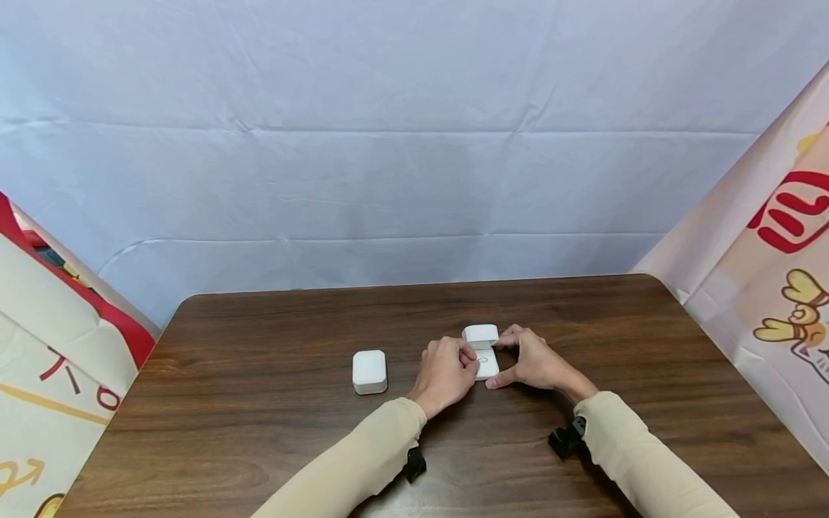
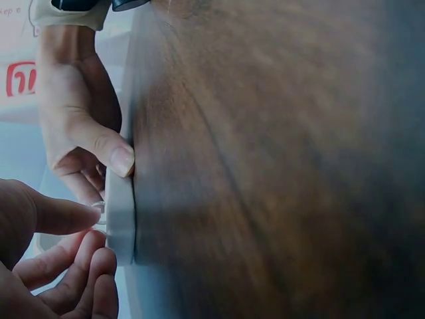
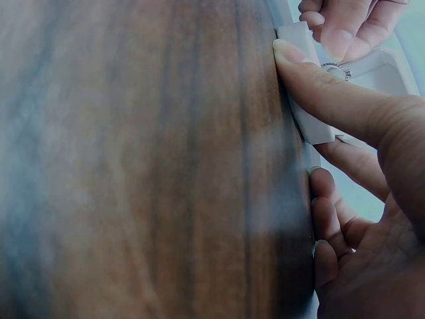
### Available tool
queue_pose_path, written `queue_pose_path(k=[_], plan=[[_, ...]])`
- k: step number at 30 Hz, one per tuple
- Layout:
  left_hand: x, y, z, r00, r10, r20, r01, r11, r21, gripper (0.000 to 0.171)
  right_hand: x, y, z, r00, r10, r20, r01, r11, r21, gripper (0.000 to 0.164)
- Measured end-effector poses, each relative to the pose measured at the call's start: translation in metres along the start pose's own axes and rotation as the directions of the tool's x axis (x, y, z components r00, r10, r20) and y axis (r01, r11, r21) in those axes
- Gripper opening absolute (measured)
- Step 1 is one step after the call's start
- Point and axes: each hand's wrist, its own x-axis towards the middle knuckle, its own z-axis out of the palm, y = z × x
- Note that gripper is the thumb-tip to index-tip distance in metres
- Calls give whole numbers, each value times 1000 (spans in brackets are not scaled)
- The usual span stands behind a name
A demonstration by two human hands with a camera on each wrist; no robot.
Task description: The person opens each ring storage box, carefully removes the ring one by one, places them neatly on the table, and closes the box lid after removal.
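An open white ring box (image 1: 488,370) sits on the table with its lid (image 1: 480,334) raised at the far side. A silver-coloured ring (image 3: 337,70) with a beaded-looking band stands at the box's cushion. My left hand (image 1: 445,374) pinches the ring between thumb and fingertips, as the left wrist view shows close up. From the right, my right hand (image 1: 534,361) grips the box, its thumb (image 3: 325,86) on the near edge and other fingers toward the far side. A second white box (image 1: 369,372), closed, stands to the left of my left hand.
The brown wooden table (image 1: 259,432) reaches back to a pale hanging cloth (image 1: 388,144). Printed cloths hang at the left and right sides. Dark wrist devices are strapped near both sleeve cuffs.
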Motion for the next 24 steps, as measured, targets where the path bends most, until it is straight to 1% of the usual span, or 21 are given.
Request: queue_pose_path(k=[8, 14, 24], plan=[[3, -1, 3, 1000, -14, -8, 14, 1000, 4, 14, 0, 1, 0, 1000, -3, -5, 3, 1000, 0, 63], [3, -1, 4, 1000, -6, -17, 6, 1000, 5, 13, 0, 1, 0, 1000, -8, -4, 8, 1000, 3, 63], [5, -2, 5, 1000, -16, -8, 15, 998, -57, 11, 0, 0, 0, 1000, -8, 1, 8, 1000, 5, 63]])
